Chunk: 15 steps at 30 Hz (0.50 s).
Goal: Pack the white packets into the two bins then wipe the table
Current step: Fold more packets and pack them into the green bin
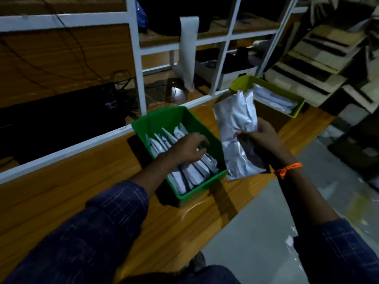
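A dark green bin [155, 119] stands on the wooden table [61, 193], filled with several white packets [194, 171] set on edge. My left hand [188, 148] reaches into this bin, fingers curled over the packets. My right hand [260, 138] holds a large white packet [235, 119] upright, just right of the green bin. A lime-green bin [246, 80] sits farther back right, with white packets [272, 99] lying inside.
A white metal frame [139, 78] runs along the table's far edge, with shelves, cables and dark equipment behind it. The grey floor [256, 232] lies to the right of the table edge. Stacked cardboard [328, 54] stands at the upper right.
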Each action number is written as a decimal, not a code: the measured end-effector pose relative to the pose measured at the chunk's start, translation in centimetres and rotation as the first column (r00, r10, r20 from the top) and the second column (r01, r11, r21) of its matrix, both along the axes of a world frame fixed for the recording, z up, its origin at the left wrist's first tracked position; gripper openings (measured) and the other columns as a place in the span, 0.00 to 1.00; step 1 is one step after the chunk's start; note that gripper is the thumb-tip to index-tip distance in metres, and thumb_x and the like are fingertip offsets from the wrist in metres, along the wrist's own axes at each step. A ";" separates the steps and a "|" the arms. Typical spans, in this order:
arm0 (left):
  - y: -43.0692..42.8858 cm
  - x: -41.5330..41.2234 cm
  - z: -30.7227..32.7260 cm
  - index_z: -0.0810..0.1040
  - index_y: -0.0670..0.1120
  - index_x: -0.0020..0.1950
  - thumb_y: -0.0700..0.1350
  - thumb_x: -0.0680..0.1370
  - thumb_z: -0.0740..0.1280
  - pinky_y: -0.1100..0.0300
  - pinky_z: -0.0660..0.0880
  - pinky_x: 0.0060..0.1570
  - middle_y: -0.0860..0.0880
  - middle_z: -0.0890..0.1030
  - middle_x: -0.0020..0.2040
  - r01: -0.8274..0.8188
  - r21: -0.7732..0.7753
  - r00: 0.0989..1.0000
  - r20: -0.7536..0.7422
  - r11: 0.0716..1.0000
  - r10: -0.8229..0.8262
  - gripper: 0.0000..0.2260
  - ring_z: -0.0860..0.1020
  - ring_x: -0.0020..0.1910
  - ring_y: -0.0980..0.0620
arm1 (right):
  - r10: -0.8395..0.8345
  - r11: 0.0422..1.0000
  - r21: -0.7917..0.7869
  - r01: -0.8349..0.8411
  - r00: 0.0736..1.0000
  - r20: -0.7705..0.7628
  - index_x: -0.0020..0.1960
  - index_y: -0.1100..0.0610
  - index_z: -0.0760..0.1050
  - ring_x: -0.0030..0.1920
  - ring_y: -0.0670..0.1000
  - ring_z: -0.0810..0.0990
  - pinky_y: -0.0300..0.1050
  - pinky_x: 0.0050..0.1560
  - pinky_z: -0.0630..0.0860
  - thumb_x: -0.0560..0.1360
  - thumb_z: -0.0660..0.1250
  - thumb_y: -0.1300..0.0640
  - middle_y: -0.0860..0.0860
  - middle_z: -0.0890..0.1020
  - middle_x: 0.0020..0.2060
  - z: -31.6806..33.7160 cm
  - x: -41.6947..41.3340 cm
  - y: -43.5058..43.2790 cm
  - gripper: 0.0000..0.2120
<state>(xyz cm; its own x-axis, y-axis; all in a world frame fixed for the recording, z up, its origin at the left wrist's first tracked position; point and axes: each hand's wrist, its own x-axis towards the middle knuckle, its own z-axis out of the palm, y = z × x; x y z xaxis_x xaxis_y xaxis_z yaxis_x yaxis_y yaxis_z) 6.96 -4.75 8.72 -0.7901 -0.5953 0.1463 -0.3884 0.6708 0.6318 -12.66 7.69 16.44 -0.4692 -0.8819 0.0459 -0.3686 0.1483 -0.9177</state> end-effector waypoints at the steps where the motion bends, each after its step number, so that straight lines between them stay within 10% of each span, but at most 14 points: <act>1: -0.8 -0.5 -0.7 0.81 0.40 0.60 0.44 0.75 0.66 0.51 0.76 0.56 0.40 0.82 0.56 0.086 -0.077 0.991 0.108 0.993 -0.077 0.16 0.79 0.56 0.43 | 0.019 0.999 0.037 -0.017 0.998 -0.058 0.52 0.52 0.80 0.51 0.55 0.84 0.62 0.56 0.80 0.66 0.76 0.55 0.54 0.86 0.48 0.0 -1.2 -0.1 0.15; 5: -2.3 -1.6 -3.2 0.79 0.41 0.49 0.55 0.77 0.53 0.48 0.72 0.51 0.39 0.79 0.47 0.209 -0.228 0.917 0.385 0.951 -0.109 0.21 0.77 0.50 0.37 | 0.212 0.971 0.138 -0.192 0.967 -0.144 0.63 0.53 0.76 0.56 0.52 0.83 0.56 0.58 0.79 0.71 0.75 0.59 0.52 0.84 0.56 -1.2 -2.2 -1.1 0.22; 9: -2.4 -0.5 -3.9 0.79 0.45 0.52 0.57 0.78 0.48 0.43 0.60 0.67 0.43 0.80 0.52 0.270 -0.289 0.801 0.597 0.919 -0.048 0.25 0.75 0.54 0.43 | 0.314 0.943 0.208 -0.259 0.901 -0.300 0.59 0.59 0.75 0.49 0.51 0.80 0.45 0.45 0.75 0.70 0.76 0.60 0.53 0.82 0.52 -1.8 -1.2 -4.2 0.20; 15: -4.5 1.8 -4.4 0.80 0.55 0.59 0.56 0.79 0.50 0.46 0.69 0.60 0.51 0.82 0.57 0.355 -0.348 0.728 0.685 0.868 -0.023 0.21 0.78 0.57 0.46 | 0.397 0.917 0.195 -0.347 0.835 -0.380 0.59 0.60 0.75 0.50 0.53 0.80 0.48 0.48 0.77 0.69 0.74 0.59 0.55 0.82 0.52 -0.5 3.2 -9.2 0.20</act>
